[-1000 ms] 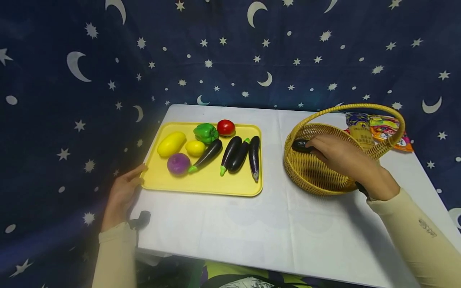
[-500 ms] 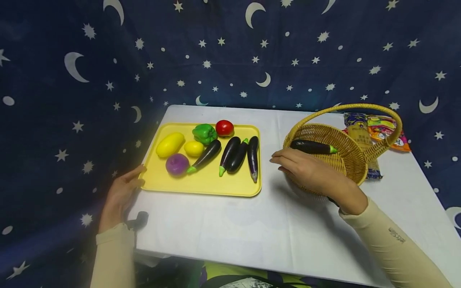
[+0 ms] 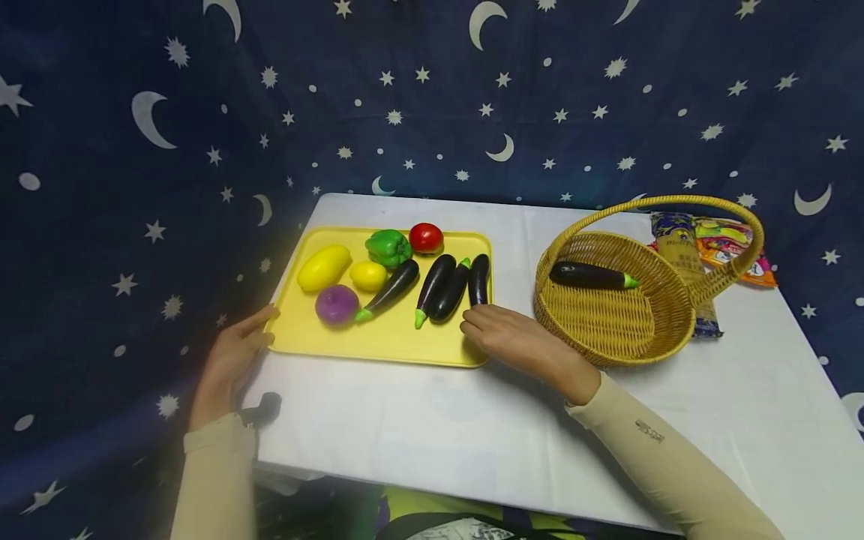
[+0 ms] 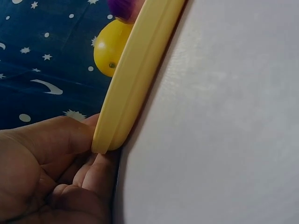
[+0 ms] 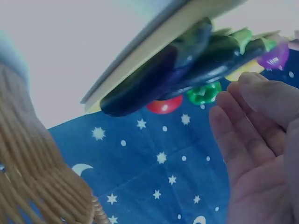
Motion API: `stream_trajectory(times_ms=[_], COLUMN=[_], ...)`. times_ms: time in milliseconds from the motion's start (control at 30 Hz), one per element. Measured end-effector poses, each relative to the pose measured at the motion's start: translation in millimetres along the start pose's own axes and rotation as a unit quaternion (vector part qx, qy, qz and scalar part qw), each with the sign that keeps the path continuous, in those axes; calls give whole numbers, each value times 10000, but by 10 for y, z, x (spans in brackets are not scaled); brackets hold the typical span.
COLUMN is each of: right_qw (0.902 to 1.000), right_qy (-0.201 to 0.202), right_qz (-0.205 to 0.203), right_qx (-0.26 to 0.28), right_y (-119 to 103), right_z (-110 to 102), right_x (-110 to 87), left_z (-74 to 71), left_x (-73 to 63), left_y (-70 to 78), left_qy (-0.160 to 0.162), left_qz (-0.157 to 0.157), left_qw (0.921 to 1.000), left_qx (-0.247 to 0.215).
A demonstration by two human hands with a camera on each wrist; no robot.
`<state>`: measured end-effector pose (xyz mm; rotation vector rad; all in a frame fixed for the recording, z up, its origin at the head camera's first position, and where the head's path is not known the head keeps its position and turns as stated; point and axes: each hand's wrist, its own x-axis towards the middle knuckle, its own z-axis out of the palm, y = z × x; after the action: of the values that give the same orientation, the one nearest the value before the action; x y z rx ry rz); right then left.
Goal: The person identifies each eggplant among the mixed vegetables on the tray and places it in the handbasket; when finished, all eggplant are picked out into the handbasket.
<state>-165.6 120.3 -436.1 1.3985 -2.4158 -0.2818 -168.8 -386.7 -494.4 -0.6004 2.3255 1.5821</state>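
My left hand (image 3: 232, 352) pinches the left edge of a yellow tray (image 3: 364, 346); in the left wrist view the thumb is at the rim (image 4: 128, 88) and the fingers are under the corner. Over the tray's right edge, my right hand (image 3: 509, 337) covers the lower end of the rightmost eggplant (image 3: 478, 279). Its fingers are slightly bent, with nothing between them in the right wrist view. Two dark eggplants (image 3: 451, 294) lie side by side just left of it. Another eggplant (image 3: 393, 289) lies mid-tray. One more eggplant (image 3: 587, 275), green-tipped, lies inside the wicker basket (image 3: 601, 322).
Also on the tray are a yellow mango-like fruit (image 3: 324, 268), a lemon (image 3: 368, 276), a purple round vegetable (image 3: 337, 305), a green bell pepper (image 3: 388, 248) and a tomato (image 3: 426, 238). The basket's tall handle (image 3: 664, 201) arches upward. Snack packets (image 3: 732, 247) lie behind it.
My right hand has let go of the green-tipped eggplant in the basket and moved left, out to the tray's right side. The left hand stays at the tray edge.
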Motion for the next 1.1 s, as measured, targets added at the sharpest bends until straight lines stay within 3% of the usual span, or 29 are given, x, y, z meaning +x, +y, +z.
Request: stream_trajectory(times_ms=[300,467,733,1100], right_qw=[9994,9991,9980,9969], right_qy=[-286,-385,-568,-610], right_qz=[36,-66,-269,-472], right_qx=[214,162,-39,-148], right_y=[121,156,161,136], right_z=[142,201,238,327], right_x=[61,69,112,197], left_z=[-66,-44,4,7], left_x=[43,81,29,59], left_y=[-32,-75,-49,-66], left_qy=[-102,-171,-175,-25], left_qz=[157,165,189,-52], left_qw=[9996,9990,9987,9989], left_qx=[-197,-369,-450,-466])
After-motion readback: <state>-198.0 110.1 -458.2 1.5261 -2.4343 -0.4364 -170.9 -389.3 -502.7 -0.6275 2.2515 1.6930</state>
